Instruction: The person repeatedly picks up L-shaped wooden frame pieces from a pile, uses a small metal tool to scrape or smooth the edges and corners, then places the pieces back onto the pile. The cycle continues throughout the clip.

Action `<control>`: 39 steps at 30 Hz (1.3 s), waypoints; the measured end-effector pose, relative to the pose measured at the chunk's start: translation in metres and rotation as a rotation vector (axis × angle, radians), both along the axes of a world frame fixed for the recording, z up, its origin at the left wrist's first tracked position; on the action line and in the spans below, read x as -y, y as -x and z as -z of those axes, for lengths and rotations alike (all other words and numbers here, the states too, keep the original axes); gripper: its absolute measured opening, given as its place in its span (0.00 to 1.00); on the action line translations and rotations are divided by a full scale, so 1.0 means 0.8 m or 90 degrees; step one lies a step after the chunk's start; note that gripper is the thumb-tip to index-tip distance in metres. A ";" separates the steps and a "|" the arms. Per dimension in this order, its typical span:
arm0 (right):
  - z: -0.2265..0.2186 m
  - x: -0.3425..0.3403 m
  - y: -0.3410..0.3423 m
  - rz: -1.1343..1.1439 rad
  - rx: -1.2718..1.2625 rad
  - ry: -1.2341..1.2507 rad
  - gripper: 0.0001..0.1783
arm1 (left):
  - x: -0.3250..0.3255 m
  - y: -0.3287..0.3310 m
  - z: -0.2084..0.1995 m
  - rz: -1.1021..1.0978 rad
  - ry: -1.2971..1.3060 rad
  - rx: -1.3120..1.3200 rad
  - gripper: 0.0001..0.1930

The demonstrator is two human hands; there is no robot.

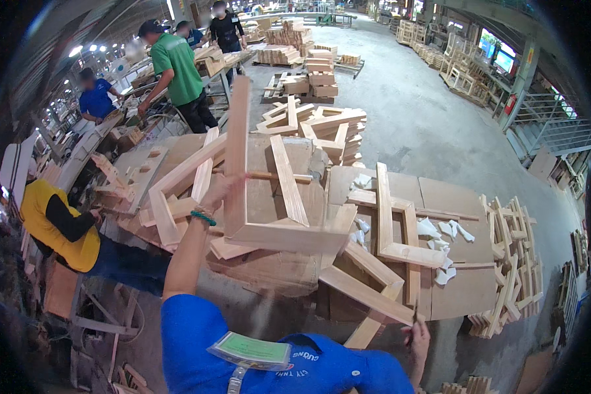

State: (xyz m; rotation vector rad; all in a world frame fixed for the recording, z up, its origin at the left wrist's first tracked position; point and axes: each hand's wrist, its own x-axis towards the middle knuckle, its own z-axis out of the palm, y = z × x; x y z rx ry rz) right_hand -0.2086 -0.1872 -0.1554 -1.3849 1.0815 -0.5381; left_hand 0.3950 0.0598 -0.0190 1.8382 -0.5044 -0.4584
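A pale wooden L-shaped frame piece (237,157) stands out in front of me, seemingly raised over the cardboard-covered table. My left hand (222,192), blurred and with a green bracelet at its wrist, grips the longer arm of this piece; some fingers are hidden behind the wood. Down at the right, my right hand (417,333) is closed beside the end of another wooden frame piece (368,295). A thin dark thing shows at its fingertips, too small to name. More L-shaped wooden pieces (382,217) lie across the table, some overlapping.
Cardboard sheets (463,295) cover the table, with white scraps (445,246) on the right one. Stacked wooden frames (509,262) stand at the right edge. Left of me is a person in yellow (62,223); farther off, one in green (176,69). Timber stacks (322,75) stand beyond.
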 end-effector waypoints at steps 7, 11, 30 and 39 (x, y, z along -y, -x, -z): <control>-0.064 0.070 -0.065 -0.014 0.209 -0.037 0.20 | -0.014 0.144 -0.029 -0.150 0.532 -0.259 0.27; -0.131 0.068 -0.092 -0.124 0.189 0.074 0.16 | 0.056 0.239 -0.019 -0.166 0.821 -0.393 0.20; -0.222 0.008 -0.149 -0.511 0.119 0.684 0.15 | 0.071 0.371 -0.040 -0.086 0.850 -0.360 0.19; -0.208 -0.001 -0.098 -0.551 0.096 0.726 0.18 | 0.081 0.383 -0.018 -0.039 0.852 -0.406 0.20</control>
